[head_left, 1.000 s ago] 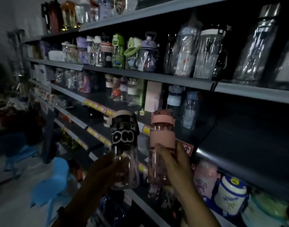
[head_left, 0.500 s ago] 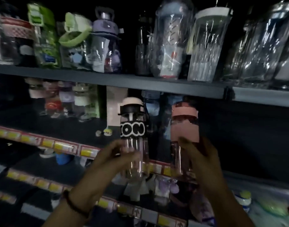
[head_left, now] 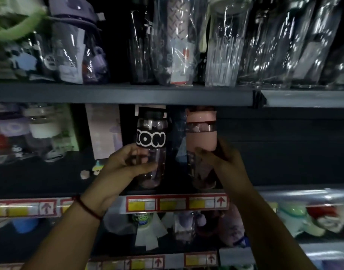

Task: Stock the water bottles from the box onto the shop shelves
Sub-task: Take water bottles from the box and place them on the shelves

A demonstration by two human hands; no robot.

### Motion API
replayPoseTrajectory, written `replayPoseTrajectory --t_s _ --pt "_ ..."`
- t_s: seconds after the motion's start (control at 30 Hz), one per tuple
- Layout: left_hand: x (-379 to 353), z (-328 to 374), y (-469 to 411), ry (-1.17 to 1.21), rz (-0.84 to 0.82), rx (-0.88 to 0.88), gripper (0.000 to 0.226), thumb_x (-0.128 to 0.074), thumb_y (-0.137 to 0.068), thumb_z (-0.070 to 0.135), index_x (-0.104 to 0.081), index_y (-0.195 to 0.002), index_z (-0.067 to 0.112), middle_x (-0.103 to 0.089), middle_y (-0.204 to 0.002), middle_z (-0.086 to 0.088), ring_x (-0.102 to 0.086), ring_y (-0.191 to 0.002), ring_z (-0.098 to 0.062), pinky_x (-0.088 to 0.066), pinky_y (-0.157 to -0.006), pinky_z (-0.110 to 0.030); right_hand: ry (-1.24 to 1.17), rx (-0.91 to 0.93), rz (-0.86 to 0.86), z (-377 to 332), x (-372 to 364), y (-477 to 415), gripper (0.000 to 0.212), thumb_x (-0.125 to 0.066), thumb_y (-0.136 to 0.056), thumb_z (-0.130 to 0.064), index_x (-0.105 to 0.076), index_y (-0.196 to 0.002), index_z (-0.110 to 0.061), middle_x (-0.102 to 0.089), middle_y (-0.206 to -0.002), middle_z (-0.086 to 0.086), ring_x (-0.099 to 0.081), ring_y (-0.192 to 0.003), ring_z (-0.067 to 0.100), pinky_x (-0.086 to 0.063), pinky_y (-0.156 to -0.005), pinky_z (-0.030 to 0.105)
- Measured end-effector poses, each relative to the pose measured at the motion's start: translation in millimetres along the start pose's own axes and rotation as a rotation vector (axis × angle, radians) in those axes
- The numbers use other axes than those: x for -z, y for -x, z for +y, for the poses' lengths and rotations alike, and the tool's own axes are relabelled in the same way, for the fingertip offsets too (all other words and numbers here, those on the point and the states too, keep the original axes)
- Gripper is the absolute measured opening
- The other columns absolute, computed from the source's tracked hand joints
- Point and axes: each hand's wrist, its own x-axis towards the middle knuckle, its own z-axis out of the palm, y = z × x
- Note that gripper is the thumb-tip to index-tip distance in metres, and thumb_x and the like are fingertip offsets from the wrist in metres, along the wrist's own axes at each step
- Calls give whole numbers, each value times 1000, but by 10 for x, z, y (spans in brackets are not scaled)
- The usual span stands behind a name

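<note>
My left hand (head_left: 121,168) grips a clear bottle with a black "ION" band (head_left: 151,139) around its lower half. My right hand (head_left: 228,164) grips a pink-sleeved bottle (head_left: 201,133) from the right side. Both bottles stand upright, side by side, at the front of the dark middle shelf (head_left: 50,180), their bases just behind the price-label strip (head_left: 177,203). Their caps reach up under the edge of the shelf above (head_left: 128,93). Whether the bases rest on the shelf I cannot tell.
Wrapped tall bottles (head_left: 223,45) crowd the upper shelf. To the left on the middle shelf are small bottles (head_left: 42,131), a pale box (head_left: 105,131) and little figures (head_left: 90,171). Right of my hands that shelf is dark and bare (head_left: 284,152). Below lie more wrapped goods (head_left: 307,217).
I have stepped closer to the shelves. Both hands have carried the two bottles forward and up into the middle shelf, so their caps now sit under the upper shelf's edge.
</note>
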Motion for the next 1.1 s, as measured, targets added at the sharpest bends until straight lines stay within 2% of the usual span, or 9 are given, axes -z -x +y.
replayPoseTrajectory --t_s 0.07,0.13,0.2,0.3,0.47,0.53,0.8,0.93,1.1 --pt "-43 -66 -57 18 -8 9 64 -86 -61 15 -66 -121 15 -73 -119 -4 -70 -111 -16 -55 -100 -36 51 34 -33 59 -27 -58 35 -80 -90 -11 -69 -123 -15 -78 -97 8 -74 -83 26 -58 -61 32" --pt "-92 -150 -84 36 -26 14 66 -85 -65 9 -63 -126 15 -72 -122 -3 -69 -114 -15 -54 -100 -33 96 51 -63 161 -56 -105 43 -84 -87 -20 -66 -125 -12 -77 -100 15 -73 -88 40 -60 -69 48" --pt "-125 -224 -100 14 -11 -19 65 -84 -71 3 -60 -130 16 -71 -124 0 -68 -116 -12 -54 -97 -27 112 55 -60 244 -76 -129 55 -87 -84 -26 -64 -132 -14 -77 -111 10 -74 -101 34 -60 -84 51" --pt "-128 -289 -125 -74 -1 -99 71 -82 -76 -1 -54 -138 18 -68 -129 6 -64 -117 -3 -52 -92 -15 164 82 -72 335 -70 -144 56 -84 -87 -17 -60 -138 -19 -75 -122 -4 -72 -113 16 -60 -96 41" --pt "-95 -339 -170 -159 13 -133 72 -83 -76 15 -49 -139 21 -66 -127 12 -63 -114 5 -50 -96 -13 279 115 -67 358 -88 -93 59 -84 -86 -27 -56 -139 -30 -71 -118 -29 -67 -110 -6 -56 -90 15" --pt "-86 -348 -180 -199 26 -144 70 -84 -77 15 -49 -137 22 -66 -126 12 -62 -112 8 -48 -92 -9 318 136 -41 357 -118 -53 58 -84 -85 -30 -54 -135 -34 -70 -111 -35 -66 -108 -11 -52 -85 8" --pt "-46 -386 -202 -208 12 -142 66 -84 -79 16 -55 -138 24 -67 -126 6 -66 -108 2 -51 -83 -8 354 167 13 342 -184 7 59 -82 -88 -30 -58 -141 -24 -72 -112 -27 -68 -103 -10 -52 -81 7" --pt "-47 -387 -222 -213 16 -142 74 -84 -71 31 -55 -139 29 -70 -123 8 -67 -110 -1 -54 -92 -17 404 179 39 316 -252 45 57 -79 -91 -34 -58 -143 -23 -73 -114 -22 -68 -102 -10 -51 -79 6" --pt "-22 -389 -249 -289 -42 -132 69 -84 -79 20 -53 -141 23 -68 -122 12 -64 -104 12 -48 -84 -4 513 193 88 261 -298 84 48 -77 -93 -39 -63 -135 -20 -74 -103 -19 -69 -91 -10 -48 -72 3"
